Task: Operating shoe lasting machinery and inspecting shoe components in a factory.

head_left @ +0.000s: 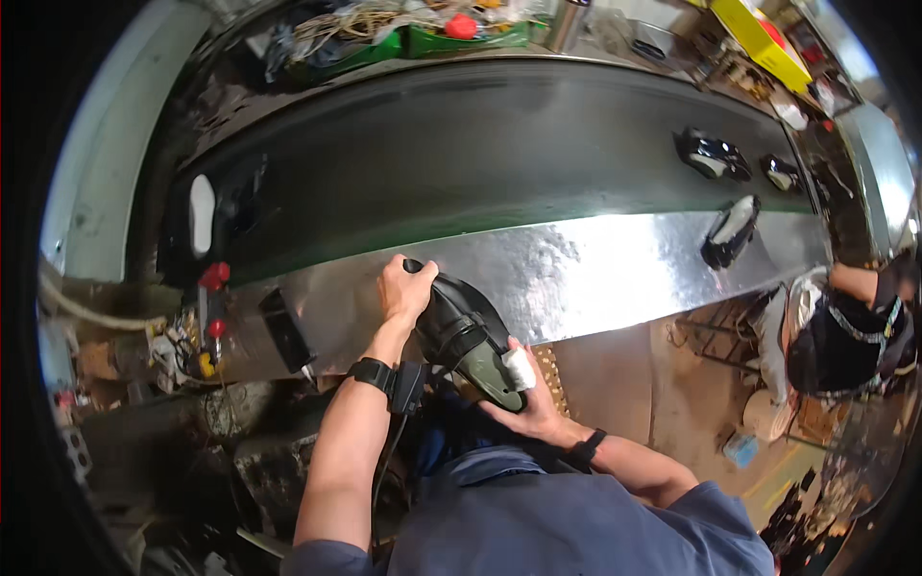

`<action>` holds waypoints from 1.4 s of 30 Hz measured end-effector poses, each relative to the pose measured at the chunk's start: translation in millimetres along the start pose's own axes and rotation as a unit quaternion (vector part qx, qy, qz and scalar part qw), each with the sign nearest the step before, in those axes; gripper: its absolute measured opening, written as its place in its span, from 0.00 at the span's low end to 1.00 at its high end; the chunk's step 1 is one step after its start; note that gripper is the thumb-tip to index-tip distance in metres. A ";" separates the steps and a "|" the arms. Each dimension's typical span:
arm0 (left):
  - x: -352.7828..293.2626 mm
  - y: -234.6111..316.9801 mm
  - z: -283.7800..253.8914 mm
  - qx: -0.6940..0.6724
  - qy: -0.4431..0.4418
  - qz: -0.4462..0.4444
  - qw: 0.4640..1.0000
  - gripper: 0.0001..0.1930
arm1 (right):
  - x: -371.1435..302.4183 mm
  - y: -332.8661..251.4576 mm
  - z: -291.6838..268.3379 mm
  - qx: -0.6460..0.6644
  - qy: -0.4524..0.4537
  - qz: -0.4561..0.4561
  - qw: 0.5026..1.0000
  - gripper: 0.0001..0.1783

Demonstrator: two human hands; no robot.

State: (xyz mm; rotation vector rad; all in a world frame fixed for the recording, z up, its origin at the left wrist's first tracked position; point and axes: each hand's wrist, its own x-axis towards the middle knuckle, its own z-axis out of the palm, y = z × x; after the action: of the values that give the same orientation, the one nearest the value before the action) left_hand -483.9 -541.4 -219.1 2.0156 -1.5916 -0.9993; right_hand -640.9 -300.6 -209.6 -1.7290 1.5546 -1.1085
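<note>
A black shoe point(468, 324) with a strap across it is tilted in front of me, at the near edge of the metal bench. Its opening shows a green form point(492, 372), likely a shoe last. My right hand point(543, 408) is closed around the heel end, with something white point(520, 369), a cloth or wrap, at the thumb. Beside the toe end, my left hand point(405, 293) is closed on a small dark rounded thing point(413, 265); its kind I cannot make out.
A dark conveyor belt point(432, 154) runs behind the shiny metal ledge point(595, 259). Black shoes point(732, 230) lie at the right; a white insole-shaped piece point(201, 214) is far left. A dark block point(285, 326) rests left of me. Another person point(845, 336) is at the right.
</note>
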 end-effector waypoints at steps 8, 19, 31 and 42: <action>-64.9 5.0 -140.8 -0.101 0.093 0.017 0.990 0.21 | 128.4 -80.4 3.8 0.411 -0.189 0.459 0.765 0.44; -283.6 -122.9 -341.2 -0.220 0.407 -0.088 0.882 0.26 | 45.8 -269.8 138.9 0.396 -0.306 0.230 0.835 0.22; -520.4 -396.2 -439.6 -0.088 0.729 -0.075 0.674 0.49 | -103.7 -449.7 264.2 0.457 -0.483 0.278 0.693 0.12; -627.8 -454.8 -320.0 -0.348 0.521 -0.056 0.777 0.33 | -158.8 -502.6 348.2 0.457 -0.532 0.327 0.633 0.16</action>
State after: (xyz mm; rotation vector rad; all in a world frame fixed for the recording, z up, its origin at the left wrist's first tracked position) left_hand -8.1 143.3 -127.9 1.5941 -0.3960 -0.2491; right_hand -81.1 -100.1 3.8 -0.6391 0.4951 -0.1908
